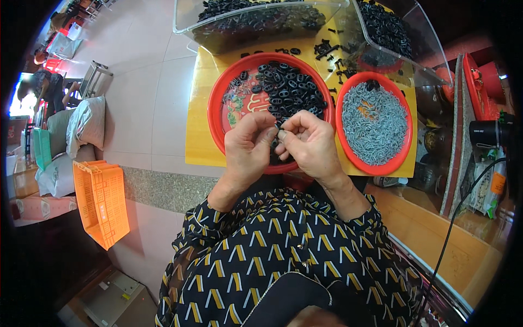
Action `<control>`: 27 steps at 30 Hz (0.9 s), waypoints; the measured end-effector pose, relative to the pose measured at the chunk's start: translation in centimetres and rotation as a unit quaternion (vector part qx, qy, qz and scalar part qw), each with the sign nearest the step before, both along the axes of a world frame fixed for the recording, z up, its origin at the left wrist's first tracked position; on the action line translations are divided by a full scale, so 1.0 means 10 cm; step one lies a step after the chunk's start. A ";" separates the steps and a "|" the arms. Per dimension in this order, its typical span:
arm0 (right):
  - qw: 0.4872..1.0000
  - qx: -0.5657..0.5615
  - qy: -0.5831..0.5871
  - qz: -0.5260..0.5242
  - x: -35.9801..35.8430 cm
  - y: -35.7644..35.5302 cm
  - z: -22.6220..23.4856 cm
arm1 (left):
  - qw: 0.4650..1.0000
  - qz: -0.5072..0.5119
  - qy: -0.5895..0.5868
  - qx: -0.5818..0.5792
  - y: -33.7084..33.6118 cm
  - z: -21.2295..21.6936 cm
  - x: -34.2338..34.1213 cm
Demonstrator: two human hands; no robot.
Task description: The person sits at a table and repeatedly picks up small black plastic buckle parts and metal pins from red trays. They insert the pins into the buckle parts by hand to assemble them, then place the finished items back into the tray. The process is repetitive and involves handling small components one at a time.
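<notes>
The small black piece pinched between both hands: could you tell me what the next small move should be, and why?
Probably a short reach of the right hand to the red plate of grey parts. Both hands, the left hand too, pinch the small black piece over the red plate of black rings; no grey part shows at the fingertips, though they hide much.

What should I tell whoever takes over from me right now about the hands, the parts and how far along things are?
Left hand and right hand: both raised over the near rim of the large red tray, fingertips pinched together on a small black part; details too small to tell.
Parts: loose black oval pieces heaped in the large red tray; small grey metal pieces fill the smaller red tray to its right. Two clear bins behind hold more black pieces.
Done: cannot tell from here which pieces are finished.
Left: large heaps remain in both trays.
</notes>
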State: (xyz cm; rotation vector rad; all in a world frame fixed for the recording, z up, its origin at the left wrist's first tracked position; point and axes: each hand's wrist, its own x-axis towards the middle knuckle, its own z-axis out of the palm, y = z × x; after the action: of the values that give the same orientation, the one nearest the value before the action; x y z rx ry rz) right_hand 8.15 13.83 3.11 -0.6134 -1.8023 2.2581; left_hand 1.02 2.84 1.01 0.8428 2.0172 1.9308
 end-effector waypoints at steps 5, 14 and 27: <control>1.000 0.003 0.002 0.010 -0.01 0.02 -0.09 | 0.998 0.008 0.039 -0.050 0.01 -0.02 0.01; 1.000 -0.028 0.011 0.003 -0.01 0.12 -0.13 | 0.930 -0.061 -0.337 0.135 -0.01 -0.07 -0.08; 1.000 0.009 -0.005 0.001 -0.06 0.09 -0.16 | 0.958 -0.075 -0.277 0.000 -0.01 -0.10 -0.08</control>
State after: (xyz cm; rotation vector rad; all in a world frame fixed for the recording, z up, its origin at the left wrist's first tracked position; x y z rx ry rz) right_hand 7.52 14.77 1.49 -0.6228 -1.8257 2.2422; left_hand 0.20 2.74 0.03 0.3756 1.5710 1.8198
